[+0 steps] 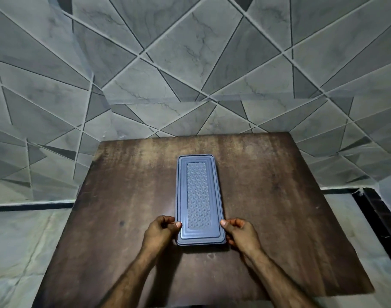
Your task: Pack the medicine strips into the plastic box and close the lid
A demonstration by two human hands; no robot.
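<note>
Both hands grip the near end of a closed box on a wooden table.

Head view: a long, rectangular grey-blue plastic box [199, 201] lies flat at the middle of a worn dark-brown wooden table [127, 187], its length running away from the person, its stepped lid with an embossed patterned panel [198, 197] seated on top. The left hand [162, 230] clasps the box's near left edge, thumb on the lid rim and fingers curled against the side; the right hand [240, 232] does likewise on the near right edge. No medicine strips show. Grey marbled tiles with a geometric pattern [190, 63] cover the wall behind.
</note>
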